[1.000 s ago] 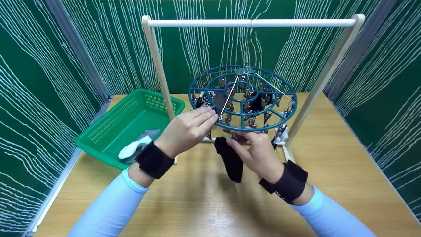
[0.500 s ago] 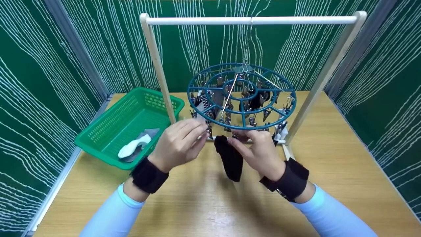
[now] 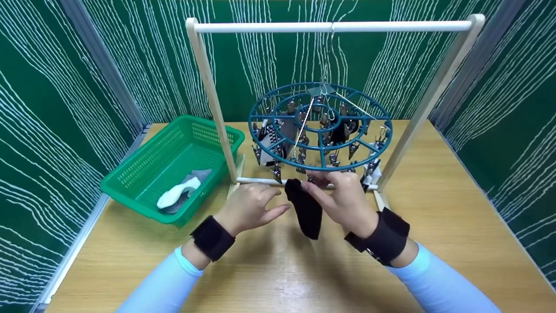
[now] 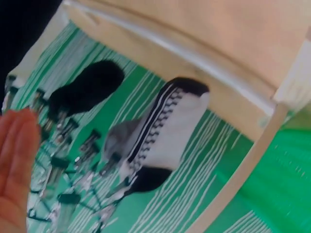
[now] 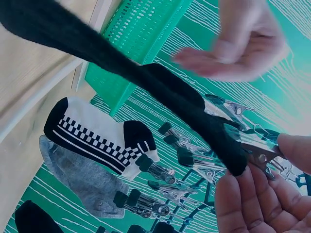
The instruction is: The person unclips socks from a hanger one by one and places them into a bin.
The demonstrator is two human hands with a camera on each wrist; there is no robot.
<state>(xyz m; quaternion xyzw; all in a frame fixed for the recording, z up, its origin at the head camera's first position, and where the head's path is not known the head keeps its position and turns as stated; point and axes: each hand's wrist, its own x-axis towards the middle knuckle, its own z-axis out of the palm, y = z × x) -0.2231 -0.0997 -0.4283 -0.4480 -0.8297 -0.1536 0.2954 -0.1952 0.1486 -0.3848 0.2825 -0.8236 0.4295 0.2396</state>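
My right hand point(image 3: 345, 200) pinches a metal clip point(image 5: 260, 151) under the front rim of a round blue-green drying hanger point(image 3: 322, 157). A black sock point(image 3: 307, 215) hangs from that clip, its upper end between the clip's jaws in the right wrist view. Left of the sock, my left hand point(image 3: 249, 206) holds nothing, its thumb and fingers loosely apart, fingertips close to the sock. Elsewhere on the hanger hang a white sock with black checks point(image 4: 167, 128), a grey sock point(image 5: 80, 177) and another black sock point(image 4: 90, 86).
A green basket point(image 3: 130, 208) stands at the left with a white sock point(image 3: 176, 193) and grey cloth inside. The hanger hooks onto a white bar point(image 3: 269, 28) between wooden posts point(image 3: 428, 98). Something white point(image 3: 374, 171) hangs at the hanger's right side.
My left hand has come away from the hanger's left front rim, moving down to beside the black sock. My right hand stays at the clip, and the sock hangs much as before.
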